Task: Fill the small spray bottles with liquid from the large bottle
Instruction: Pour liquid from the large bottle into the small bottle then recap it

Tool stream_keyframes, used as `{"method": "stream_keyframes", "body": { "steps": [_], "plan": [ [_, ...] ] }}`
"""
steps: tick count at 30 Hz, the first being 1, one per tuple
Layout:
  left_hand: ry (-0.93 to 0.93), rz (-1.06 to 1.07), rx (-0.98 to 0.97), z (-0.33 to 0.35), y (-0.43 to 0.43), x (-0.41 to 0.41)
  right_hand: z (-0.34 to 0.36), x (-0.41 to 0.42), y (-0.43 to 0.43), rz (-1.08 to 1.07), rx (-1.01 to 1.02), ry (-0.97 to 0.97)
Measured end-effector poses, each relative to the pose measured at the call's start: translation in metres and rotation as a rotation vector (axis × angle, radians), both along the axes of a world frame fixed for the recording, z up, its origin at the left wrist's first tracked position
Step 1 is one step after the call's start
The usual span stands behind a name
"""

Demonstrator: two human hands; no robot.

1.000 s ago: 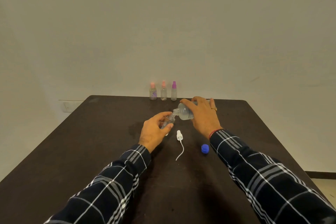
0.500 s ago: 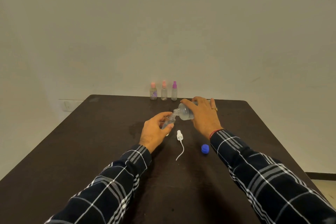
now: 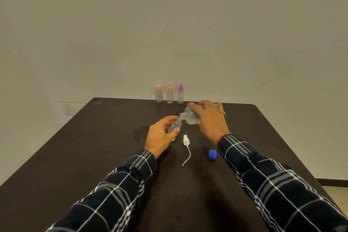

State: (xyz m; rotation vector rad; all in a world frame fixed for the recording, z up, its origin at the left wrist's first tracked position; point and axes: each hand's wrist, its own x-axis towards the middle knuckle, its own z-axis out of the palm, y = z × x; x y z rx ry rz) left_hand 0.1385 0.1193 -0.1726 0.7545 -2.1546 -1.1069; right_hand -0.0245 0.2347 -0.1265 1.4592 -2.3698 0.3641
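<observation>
**Pouring stage.** Your left grip (image 3: pixel 160 137), fingers and thumb curled, holds the small spray bottle (image 3: pixel 174 127). It is clear plastic, cylindrical, uncapped and tilted. Your right grip (image 3: pixel 212 120) wraps over the large bottle (image 3: pixel 192 117), which is translucent, round-shouldered and tipped nearly level. Its open mouth sits at the small bottle's neck, between your two grips. On the dark, matte desk (image 3: pixel 94 147), just beside the left grip, lies a white pump head (image 3: pixel 186 140) with a thin curved dip tube. A blue cap (image 3: pixel 212 154) rests near your plaid right sleeve (image 3: pixel 263 179). A row of three capped bottles (image 3: pixel 169 94), two pink-topped and one purple-topped, stands upright at the desk's far edge.
</observation>
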Motion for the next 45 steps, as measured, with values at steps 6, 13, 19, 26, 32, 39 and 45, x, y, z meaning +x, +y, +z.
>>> {"method": "stream_keyframes", "body": {
  "steps": [6, 13, 19, 26, 32, 39, 45],
  "plan": [
    [-0.006, 0.005, -0.005, 0.0012, 0.0017, 0.0, 0.0024, 0.0013, 0.0022, -0.002, 0.009, 0.002],
    [-0.002, 0.004, -0.005, 0.0046, 0.0026, 0.0013, 0.003, 0.0011, 0.0018, 0.002, -0.01, 0.005],
    [0.008, 0.001, -0.002, 0.0042, 0.0016, 0.0029, 0.0032, 0.0026, 0.0008, 0.004, -0.006, -0.003],
    [0.007, 0.006, 0.006, 0.003, 0.0023, 0.0009, 0.0036, 0.0025, 0.0017, 0.006, -0.001, -0.008],
    [0.007, 0.002, -0.003, 0.0024, 0.0015, 0.0015, 0.0046, 0.0038, 0.0025, 0.008, -0.013, -0.014],
    [0.02, 0.0, -0.007, -0.0002, 0.0004, 0.0029, 0.0041, 0.0043, 0.0014, 0.008, -0.007, -0.01],
    [0.033, 0.001, -0.014, -0.0003, 0.0001, 0.0023, 0.0035, 0.0032, 0.0005, 0.011, -0.009, -0.008]
  ]
}}
